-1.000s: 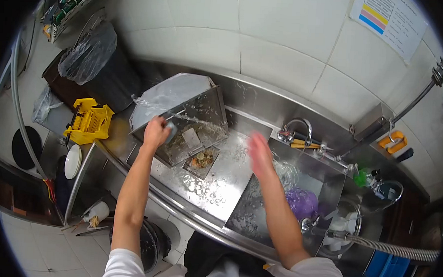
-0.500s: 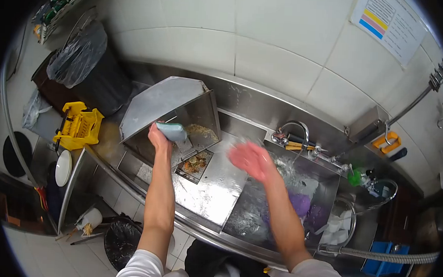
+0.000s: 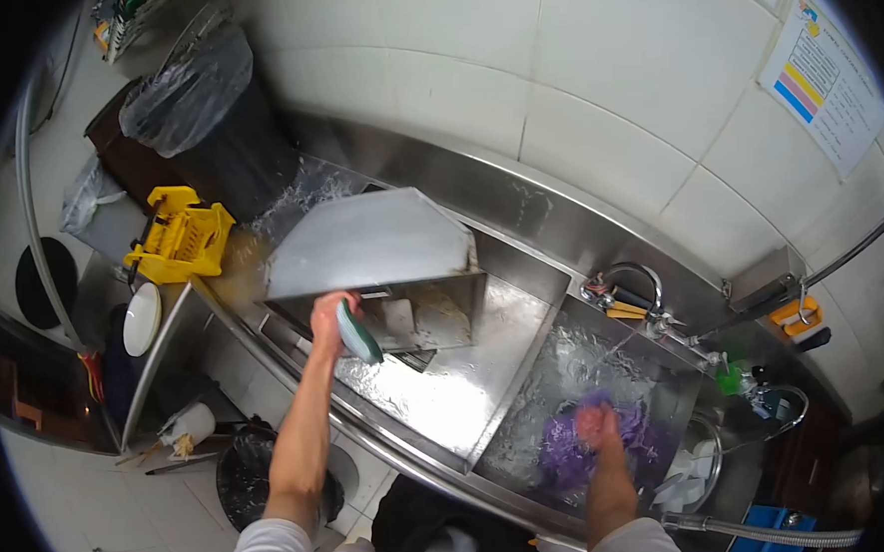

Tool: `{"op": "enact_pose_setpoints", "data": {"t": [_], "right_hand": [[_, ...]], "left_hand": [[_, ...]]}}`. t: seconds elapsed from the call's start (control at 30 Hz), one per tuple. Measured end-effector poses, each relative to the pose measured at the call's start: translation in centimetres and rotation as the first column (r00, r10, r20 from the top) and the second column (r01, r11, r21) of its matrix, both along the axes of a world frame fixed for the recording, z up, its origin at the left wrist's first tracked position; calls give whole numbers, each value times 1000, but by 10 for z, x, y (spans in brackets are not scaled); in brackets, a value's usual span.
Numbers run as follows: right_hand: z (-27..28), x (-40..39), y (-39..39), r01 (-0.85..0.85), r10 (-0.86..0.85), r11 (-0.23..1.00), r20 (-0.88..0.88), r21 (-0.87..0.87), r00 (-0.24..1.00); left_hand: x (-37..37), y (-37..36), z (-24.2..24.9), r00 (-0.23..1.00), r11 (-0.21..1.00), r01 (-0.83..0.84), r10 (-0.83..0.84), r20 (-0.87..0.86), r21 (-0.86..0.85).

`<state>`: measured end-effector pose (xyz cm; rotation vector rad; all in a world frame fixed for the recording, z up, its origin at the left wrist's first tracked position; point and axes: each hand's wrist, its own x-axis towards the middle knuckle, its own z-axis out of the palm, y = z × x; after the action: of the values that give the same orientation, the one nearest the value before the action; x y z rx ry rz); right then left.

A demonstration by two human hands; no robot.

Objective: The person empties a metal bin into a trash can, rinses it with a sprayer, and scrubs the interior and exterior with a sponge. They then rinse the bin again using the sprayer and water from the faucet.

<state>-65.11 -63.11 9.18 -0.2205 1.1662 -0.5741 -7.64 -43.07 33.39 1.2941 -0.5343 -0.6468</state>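
My left hand is closed round a scrub sponge, pale blue-green with a dark green scouring side. It overlaps the open mouth's near rim of a tilted stainless-steel container, which rests on the metal basin at left, food residue inside it. In the water of the right-hand sink, my right hand is closed on a purple thing, partly under water and blurred by ripples; I cannot tell its kind.
Behind the right sink stand a curved tap and yellow-handled tools. A round rack with white pieces lies to the right, beside a flexible hose. At left are a yellow mop wringer, a lined bin and white plates.
My right hand has come down from above the sink's left edge onto the purple thing in the water. The container has tipped further, and the sponge has turned to show its dark green side.
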Motion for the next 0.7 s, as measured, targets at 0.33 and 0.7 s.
{"op": "enact_pose_setpoints", "data": {"t": [0.33, 0.7], "right_hand": [[386, 343, 39, -568, 744, 639, 232, -518, 626], [92, 94, -39, -189, -443, 660, -581, -727, 683]], "left_hand": [[-30, 12, 7, 971, 968, 239, -240, -10, -76], [-26, 96, -66, 911, 870, -204, 337, -238, 450]]}}
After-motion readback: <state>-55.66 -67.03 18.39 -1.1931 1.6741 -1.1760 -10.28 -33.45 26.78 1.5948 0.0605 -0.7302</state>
